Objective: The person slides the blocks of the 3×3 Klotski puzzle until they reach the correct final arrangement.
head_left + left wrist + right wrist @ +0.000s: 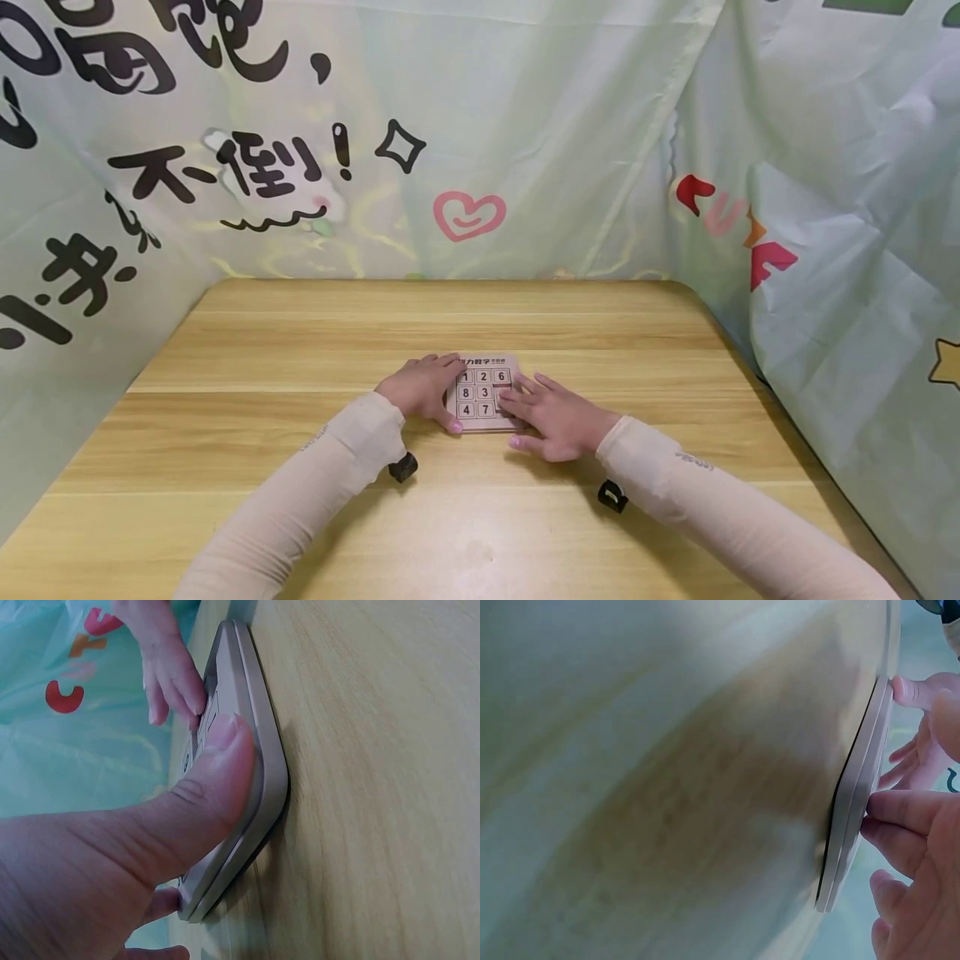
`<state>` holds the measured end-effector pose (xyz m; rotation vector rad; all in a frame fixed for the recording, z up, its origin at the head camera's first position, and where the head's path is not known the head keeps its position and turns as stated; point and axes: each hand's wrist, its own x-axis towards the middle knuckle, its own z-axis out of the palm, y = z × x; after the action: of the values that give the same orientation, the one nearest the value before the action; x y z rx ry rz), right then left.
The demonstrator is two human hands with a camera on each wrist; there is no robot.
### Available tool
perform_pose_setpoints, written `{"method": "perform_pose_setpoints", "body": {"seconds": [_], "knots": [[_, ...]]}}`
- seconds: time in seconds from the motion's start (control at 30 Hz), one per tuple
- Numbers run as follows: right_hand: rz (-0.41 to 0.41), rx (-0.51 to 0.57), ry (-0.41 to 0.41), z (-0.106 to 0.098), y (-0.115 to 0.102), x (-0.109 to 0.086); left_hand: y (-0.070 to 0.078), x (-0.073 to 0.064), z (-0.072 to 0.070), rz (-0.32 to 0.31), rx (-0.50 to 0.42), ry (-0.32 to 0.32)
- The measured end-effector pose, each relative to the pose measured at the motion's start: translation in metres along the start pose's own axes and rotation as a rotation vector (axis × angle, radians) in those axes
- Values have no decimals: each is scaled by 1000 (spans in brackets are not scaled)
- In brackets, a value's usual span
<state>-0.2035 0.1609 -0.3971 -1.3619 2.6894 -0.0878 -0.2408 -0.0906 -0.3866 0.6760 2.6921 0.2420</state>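
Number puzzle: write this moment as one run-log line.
left hand holds number puzzle at left side | right hand touches right-side tiles | puzzle on table

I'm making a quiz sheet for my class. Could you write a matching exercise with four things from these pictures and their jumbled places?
Things:
1. Left hand
2. Right hand
3. Number puzzle
4. Pink heart

Places:
A. Touching the puzzle's right side
B. On the hanging cloth
C. Holding the puzzle's left side
D. Flat on the wooden table

Pairs: 1-C, 2-A, 3-D, 4-B
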Motion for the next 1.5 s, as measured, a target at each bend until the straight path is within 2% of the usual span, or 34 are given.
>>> {"method": "perform_pose_setpoints", "body": {"seconds": [0.43,1.13,1.33,1.5], "knots": [[11,-23,-17,1,-4,-4,0,1,1,-5,-5,7],[-38,-39,13,0,-7,-6,1,-1,0,0,5,8],[-42,-33,23,-4,-6,0,1,0,-1,4,2,4],[-13,-27,20,-3,-5,9,1,0,0,5,-5,3]]}}
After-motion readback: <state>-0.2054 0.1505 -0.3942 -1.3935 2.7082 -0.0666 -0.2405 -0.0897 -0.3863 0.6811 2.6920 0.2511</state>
